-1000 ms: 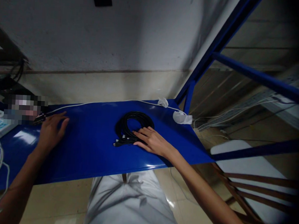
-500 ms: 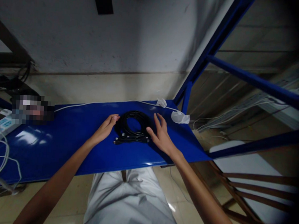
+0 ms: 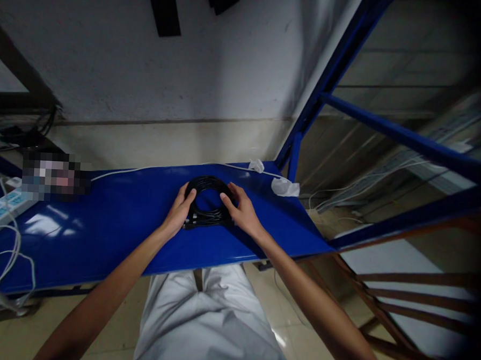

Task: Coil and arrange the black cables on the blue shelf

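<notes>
A coiled black cable [image 3: 208, 217] rests on the blue table [image 3: 112, 232], its plug ends gathered at the near side of the coil. My left hand [image 3: 178, 209] grips the coil's left side, thumb on top and fingers around the outer edge. On the right side my right hand [image 3: 242, 209] holds the coil the same way, its thumb lying over the loops. Some of the plug ends are covered by my hands.
A white power strip [image 3: 9, 208] and tangled white cords [image 3: 13, 248] lie at the left. Crumpled white plastic [image 3: 285, 187] sits at the table's right end. A blue metal frame [image 3: 388, 128] rises there, beside a wooden chair [image 3: 412, 291].
Both hands have come inward from beside the coil and closed on its two sides. The view has shifted slightly.
</notes>
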Tool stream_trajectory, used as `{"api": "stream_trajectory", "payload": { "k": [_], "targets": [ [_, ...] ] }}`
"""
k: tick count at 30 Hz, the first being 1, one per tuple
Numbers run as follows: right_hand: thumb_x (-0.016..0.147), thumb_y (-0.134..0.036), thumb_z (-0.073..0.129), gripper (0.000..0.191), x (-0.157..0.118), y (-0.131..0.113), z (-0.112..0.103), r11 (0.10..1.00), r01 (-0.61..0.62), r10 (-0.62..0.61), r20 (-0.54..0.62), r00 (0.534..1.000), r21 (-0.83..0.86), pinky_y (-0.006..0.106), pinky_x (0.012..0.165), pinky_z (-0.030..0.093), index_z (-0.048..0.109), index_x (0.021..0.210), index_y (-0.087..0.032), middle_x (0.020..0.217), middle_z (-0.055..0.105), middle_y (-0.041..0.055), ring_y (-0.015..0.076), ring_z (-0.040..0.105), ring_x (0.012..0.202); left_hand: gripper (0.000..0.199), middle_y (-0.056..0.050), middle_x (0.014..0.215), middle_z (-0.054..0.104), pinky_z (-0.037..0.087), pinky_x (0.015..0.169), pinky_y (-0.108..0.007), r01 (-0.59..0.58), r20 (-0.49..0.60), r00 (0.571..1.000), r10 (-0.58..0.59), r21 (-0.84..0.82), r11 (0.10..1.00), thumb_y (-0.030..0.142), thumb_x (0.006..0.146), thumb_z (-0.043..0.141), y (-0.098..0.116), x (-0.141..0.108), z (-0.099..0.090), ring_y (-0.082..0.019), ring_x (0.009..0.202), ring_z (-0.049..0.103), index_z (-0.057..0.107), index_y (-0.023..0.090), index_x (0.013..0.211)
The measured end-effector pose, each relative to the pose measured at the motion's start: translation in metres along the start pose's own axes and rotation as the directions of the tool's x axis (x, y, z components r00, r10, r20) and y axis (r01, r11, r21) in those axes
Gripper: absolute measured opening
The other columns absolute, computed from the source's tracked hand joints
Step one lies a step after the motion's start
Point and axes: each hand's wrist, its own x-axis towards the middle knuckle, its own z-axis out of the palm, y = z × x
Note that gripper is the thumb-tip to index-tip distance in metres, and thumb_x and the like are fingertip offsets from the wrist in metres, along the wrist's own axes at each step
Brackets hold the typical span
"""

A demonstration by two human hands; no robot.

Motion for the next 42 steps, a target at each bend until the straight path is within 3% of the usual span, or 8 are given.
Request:
{"api": "stream_trajectory", "payload": {
  "k": [3, 8, 11, 13, 16, 20, 29, 42],
  "targets": [
    [0.099, -0.069, 0.068, 0.070, 0.014, 0.010, -0.006, 0.999, -0.020, 0.020, 0.001, 1.000, -0.028, 0.053, 0.114, 0.057, 0.064, 0.144, -0.016, 0.143, 0.071, 0.0211, 0.0326, 0.072, 0.129, 0.074, -0.010, 0.176, 0.042, 0.024, 0.139, -0.047, 0.016, -0.055, 0.998, -0.016, 0.002, 1.000, 0.064, 0.106, 0.059, 0.006, 0.000, -0.002, -0.030, 0.166, 0.035, 0.042, 0.030, 0.168],
    [0.097, -0.071, 0.068, 0.055, 0.074, 0.021, -0.025, 0.999, -0.014, 0.013, -0.012, 1.000, -0.034, 0.038, 0.088, 0.062, 0.072, 0.109, -0.017, 0.105, 0.080, 0.0114, 0.0244, 0.075, 0.094, 0.067, -0.016, 0.167, 0.053, 0.033, 0.134, -0.050, 0.058, -0.065, 0.996, -0.057, 0.020, 0.998, 0.065, 0.104, 0.060, 0.007, 0.023, -0.020, -0.033, 0.158, 0.048, 0.055, 0.023, 0.157],
    [0.099, -0.072, 0.066, 0.055, 0.114, 0.027, -0.031, 0.997, -0.049, 0.048, 0.018, 0.999, 0.066, 0.030, 0.074, 0.058, 0.070, 0.097, -0.017, 0.094, 0.079, 0.0097, 0.0198, 0.073, 0.083, 0.057, -0.018, 0.157, 0.062, 0.037, 0.131, -0.049, -0.011, -0.152, 0.988, 0.025, 0.092, 0.996, 0.059, 0.105, 0.059, 0.003, 0.045, -0.043, -0.032, 0.150, 0.056, 0.063, 0.020, 0.146],
    [0.100, -0.075, 0.062, 0.058, 0.130, 0.034, -0.030, 0.989, -0.085, 0.089, -0.027, 0.996, 0.119, 0.027, 0.066, 0.053, 0.068, 0.093, -0.017, 0.089, 0.077, 0.0087, 0.0174, 0.072, 0.077, 0.053, -0.019, 0.148, 0.067, 0.040, 0.128, -0.050, -0.078, -0.209, 0.970, 0.123, 0.213, 0.974, 0.058, 0.105, 0.058, -0.002, 0.055, -0.062, -0.032, 0.143, 0.061, 0.067, 0.018, 0.138],
    [0.101, -0.080, 0.055, 0.062, 0.137, 0.048, -0.026, 0.980, -0.104, 0.131, -0.160, 0.978, 0.168, 0.026, 0.057, 0.047, 0.065, 0.090, -0.019, 0.078, 0.070, 0.0039, 0.0149, 0.064, 0.065, 0.048, -0.016, 0.137, 0.074, 0.041, 0.126, -0.049, -0.131, -0.251, 0.939, 0.236, 0.374, 0.918, 0.059, 0.105, 0.056, -0.010, 0.059, -0.088, -0.032, 0.137, 0.064, 0.074, 0.019, 0.124],
    [0.106, -0.074, 0.051, 0.057, 0.131, 0.061, -0.025, 0.973, -0.085, 0.134, -0.225, 0.965, 0.212, 0.028, 0.052, 0.043, 0.064, 0.090, -0.021, 0.071, 0.061, -0.0003, 0.0140, 0.055, 0.057, 0.052, -0.011, 0.124, 0.079, 0.052, 0.110, -0.042, -0.026, -0.396, 0.903, 0.170, 0.344, 0.939, 0.061, 0.108, 0.046, -0.014, 0.053, -0.105, -0.028, 0.118, 0.073, 0.077, 0.020, 0.118],
    [0.106, -0.062, 0.060, 0.045, 0.129, 0.062, -0.031, 0.935, -0.041, 0.160, -0.316, 0.935, 0.352, 0.025, 0.046, 0.038, 0.064, 0.084, -0.023, 0.067, 0.055, -0.0029, 0.0118, 0.051, 0.051, 0.033, -0.008, 0.105, 0.081, 0.054, 0.099, -0.035, -0.125, -0.542, 0.830, 0.131, 0.048, 0.991, 0.039, 0.103, 0.050, -0.009, 0.052, -0.092, -0.023, 0.106, 0.075, 0.075, 0.021, 0.095],
    [0.106, -0.063, 0.060, 0.045, 0.124, 0.056, -0.031, 0.932, -0.004, 0.132, -0.330, 0.935, 0.363, 0.023, 0.046, 0.039, 0.064, 0.086, -0.024, 0.067, 0.055, -0.0038, 0.0102, 0.051, 0.051, 0.026, -0.007, 0.095, 0.078, 0.054, 0.091, -0.032, -0.196, -0.530, 0.845, 0.070, -0.185, 0.963, 0.034, 0.098, 0.055, -0.006, 0.047, -0.080, -0.020, 0.096, 0.075, 0.076, 0.020, 0.093]
  ]
}}
